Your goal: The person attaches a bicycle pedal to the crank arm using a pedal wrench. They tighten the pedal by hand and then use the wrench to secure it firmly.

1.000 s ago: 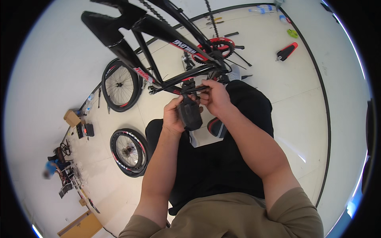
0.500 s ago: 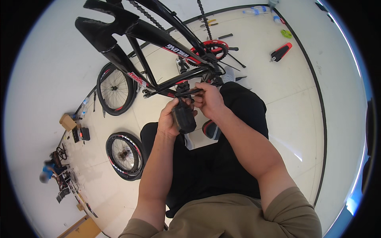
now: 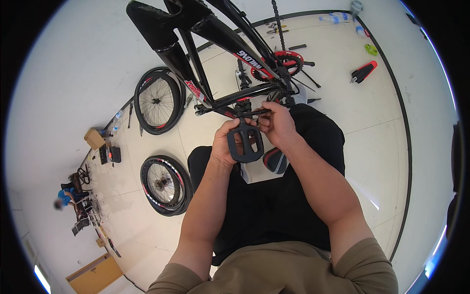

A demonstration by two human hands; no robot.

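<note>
A black bicycle pedal point(image 3: 258, 156) with an open, cage-like body is gripped by my left hand point(image 3: 225, 143), fingers wrapped behind it. My right hand point(image 3: 277, 124) pinches the crank arm point(image 3: 258, 113) close to the pedal's axle, just right of my left hand. The crank lies under the black bicycle frame point(image 3: 245, 95), which stands in front of me. A red chainring point(image 3: 295, 60) sits on the frame's far side, with a chain point(image 3: 277, 19) rising beyond it. My fingertips behind the pedal are partly hidden.
Two wheels, one farther point(image 3: 157, 101) and one nearer point(image 3: 164, 185), lie on the floor to the left. A red and black saddle point(image 3: 364, 72) rests at right, near plastic bottles point(image 3: 336, 18). Boxes point(image 3: 94, 138) stand far left, where another person point(image 3: 63, 199) sits.
The pedal has turned in my left hand, from edge-on to showing its open cage. The whole scene has shifted right in view; both hands stay at the crank.
</note>
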